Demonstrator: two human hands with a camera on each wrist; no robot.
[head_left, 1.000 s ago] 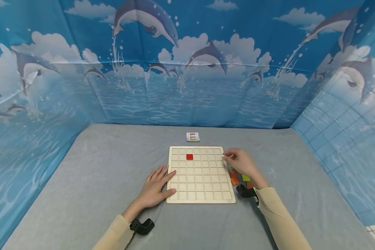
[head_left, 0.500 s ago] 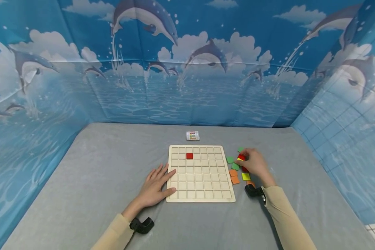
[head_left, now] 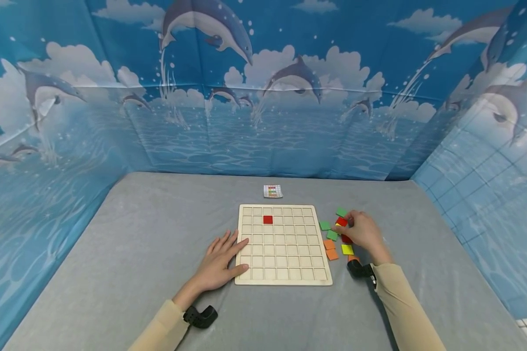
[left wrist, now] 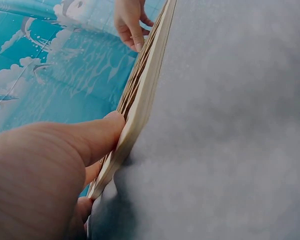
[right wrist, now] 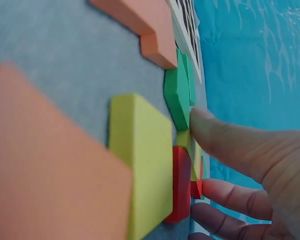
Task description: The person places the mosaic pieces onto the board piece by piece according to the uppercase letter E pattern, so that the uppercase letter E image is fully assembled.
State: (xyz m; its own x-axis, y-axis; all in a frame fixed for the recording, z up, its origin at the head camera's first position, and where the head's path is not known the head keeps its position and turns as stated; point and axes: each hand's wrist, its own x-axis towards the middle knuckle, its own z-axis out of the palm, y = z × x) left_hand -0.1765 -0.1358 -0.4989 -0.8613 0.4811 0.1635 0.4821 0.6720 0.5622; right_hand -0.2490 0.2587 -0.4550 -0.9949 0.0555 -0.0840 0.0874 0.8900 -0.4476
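My left hand (head_left: 217, 261) lies spread at the left side of the pale wooden grid board (head_left: 285, 261), thumb and index finger resting on its edge. In the left wrist view the thumb (left wrist: 97, 137) touches the board's rim (left wrist: 140, 112). A red square tile (head_left: 268, 220) sits in one cell of an upper row. To the right of the board, my right hand (head_left: 365, 233) reaches over loose tiles. Its thumb and index finger are apart, around a red tile (head_left: 341, 222). The right wrist view shows the index fingertip against a red tile (right wrist: 196, 189) and the thumb near a yellow tile (right wrist: 194, 150).
Green tiles (head_left: 325, 225), orange tiles (head_left: 332, 254) and a yellow tile (head_left: 347, 249) lie along the board's right side. Behind the board is a small card (head_left: 273, 191) with a coloured grid pattern. A dolphin-print curtain (head_left: 263, 131) borders the grey tabletop (head_left: 158, 219).
From the board's upper right edge, my right hand has moved right and slightly down to the loose tiles, barely shifting in the last half second. My left hand has stayed put.
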